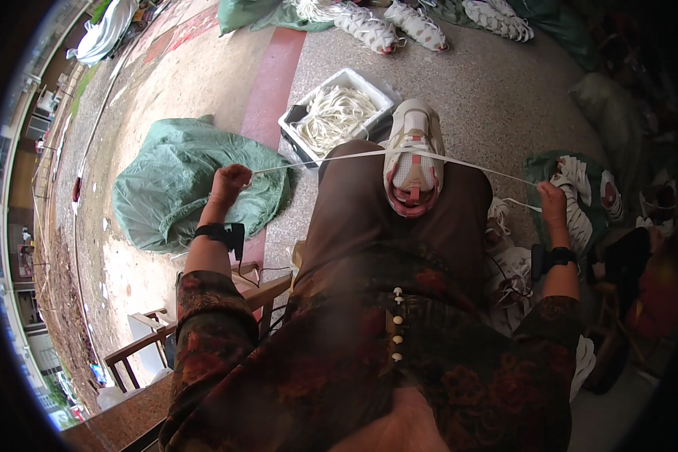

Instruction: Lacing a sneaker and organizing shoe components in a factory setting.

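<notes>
A beige and white shoe with pink-red trim at its collar rests on my lap between my knees, toe pointing away. A white shoelace runs through its upper part and is drawn out taut to both sides. My left hand, far out to the left above a green sack, is closed on one end of the lace. Closed on the other end is my right hand, stretched out to the right, with a short loose tail of lace beside it. Both wrists wear black straps.
Beyond my left knee stands a white tub heaped with white laces. A crumpled green sack lies to the left. Laced shoes sit at the far side, and more shoes lie at the right. A wooden chair is lower left.
</notes>
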The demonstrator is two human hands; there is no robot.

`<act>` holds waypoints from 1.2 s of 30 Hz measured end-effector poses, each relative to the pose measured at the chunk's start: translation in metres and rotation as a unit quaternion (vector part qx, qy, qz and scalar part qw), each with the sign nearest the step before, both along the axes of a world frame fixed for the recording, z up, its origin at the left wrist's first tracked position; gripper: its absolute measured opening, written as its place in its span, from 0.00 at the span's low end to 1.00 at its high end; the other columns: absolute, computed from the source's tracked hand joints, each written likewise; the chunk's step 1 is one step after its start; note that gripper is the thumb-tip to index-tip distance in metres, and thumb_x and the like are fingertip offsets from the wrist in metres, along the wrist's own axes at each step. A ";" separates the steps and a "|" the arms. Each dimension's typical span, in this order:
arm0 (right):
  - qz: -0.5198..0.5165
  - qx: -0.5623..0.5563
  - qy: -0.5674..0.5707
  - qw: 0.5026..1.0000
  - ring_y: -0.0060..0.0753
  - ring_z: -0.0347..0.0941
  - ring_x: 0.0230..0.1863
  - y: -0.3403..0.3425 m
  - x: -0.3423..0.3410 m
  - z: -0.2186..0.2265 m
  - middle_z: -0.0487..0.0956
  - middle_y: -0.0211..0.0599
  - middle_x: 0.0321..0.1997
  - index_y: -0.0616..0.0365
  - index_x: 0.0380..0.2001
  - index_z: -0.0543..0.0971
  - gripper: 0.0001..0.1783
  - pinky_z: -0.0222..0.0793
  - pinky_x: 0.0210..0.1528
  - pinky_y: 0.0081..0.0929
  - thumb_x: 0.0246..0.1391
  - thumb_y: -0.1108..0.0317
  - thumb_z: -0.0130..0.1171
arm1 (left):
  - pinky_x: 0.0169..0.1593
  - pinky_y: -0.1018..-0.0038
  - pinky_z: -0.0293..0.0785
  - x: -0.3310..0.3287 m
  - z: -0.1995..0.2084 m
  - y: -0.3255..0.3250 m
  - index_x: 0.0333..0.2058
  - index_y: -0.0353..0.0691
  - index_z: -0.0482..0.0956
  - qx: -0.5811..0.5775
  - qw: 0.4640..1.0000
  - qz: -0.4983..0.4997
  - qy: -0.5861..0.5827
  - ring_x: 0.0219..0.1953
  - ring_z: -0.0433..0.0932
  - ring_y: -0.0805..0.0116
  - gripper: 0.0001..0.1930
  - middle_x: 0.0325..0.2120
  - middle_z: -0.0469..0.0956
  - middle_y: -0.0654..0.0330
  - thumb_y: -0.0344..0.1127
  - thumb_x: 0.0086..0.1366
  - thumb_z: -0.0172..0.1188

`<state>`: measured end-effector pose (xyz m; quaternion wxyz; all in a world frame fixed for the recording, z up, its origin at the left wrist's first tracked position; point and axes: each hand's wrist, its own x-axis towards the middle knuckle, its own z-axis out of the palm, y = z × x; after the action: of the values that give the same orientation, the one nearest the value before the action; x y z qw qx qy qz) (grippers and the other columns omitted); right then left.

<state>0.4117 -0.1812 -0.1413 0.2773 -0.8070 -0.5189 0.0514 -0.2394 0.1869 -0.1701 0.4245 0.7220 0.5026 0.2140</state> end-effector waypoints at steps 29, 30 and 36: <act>0.105 -0.021 -0.051 0.993 0.55 0.70 0.34 0.177 -0.211 0.015 0.72 0.49 0.28 0.61 0.27 0.71 0.08 0.67 0.36 0.45 0.44 0.73 0.59 | 0.27 0.84 0.66 -0.007 0.149 0.043 0.31 0.37 0.79 0.276 0.929 0.233 -0.086 0.23 0.71 0.81 0.03 0.21 0.77 0.66 0.29 0.59 0.60; 0.111 -0.022 -0.045 0.993 0.55 0.71 0.35 0.178 -0.210 0.016 0.72 0.51 0.29 0.61 0.27 0.71 0.06 0.67 0.36 0.45 0.45 0.74 0.57 | 0.28 0.83 0.67 0.003 0.165 0.048 0.31 0.37 0.80 0.278 0.929 0.227 -0.093 0.23 0.71 0.81 0.03 0.22 0.77 0.65 0.29 0.59 0.60; 0.191 0.018 -0.065 0.979 0.56 0.72 0.29 0.174 -0.215 0.035 0.73 0.51 0.23 0.59 0.27 0.71 0.02 0.68 0.31 0.46 0.47 0.75 0.52 | 0.29 0.83 0.69 0.023 0.180 0.064 0.31 0.37 0.80 0.289 0.921 0.224 -0.135 0.24 0.73 0.81 0.04 0.23 0.79 0.65 0.30 0.58 0.61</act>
<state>0.1971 -0.0072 -0.1066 0.2423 -0.6893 -0.6814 0.0420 -0.2162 0.2509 0.0102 0.2019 0.6461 0.5055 0.5350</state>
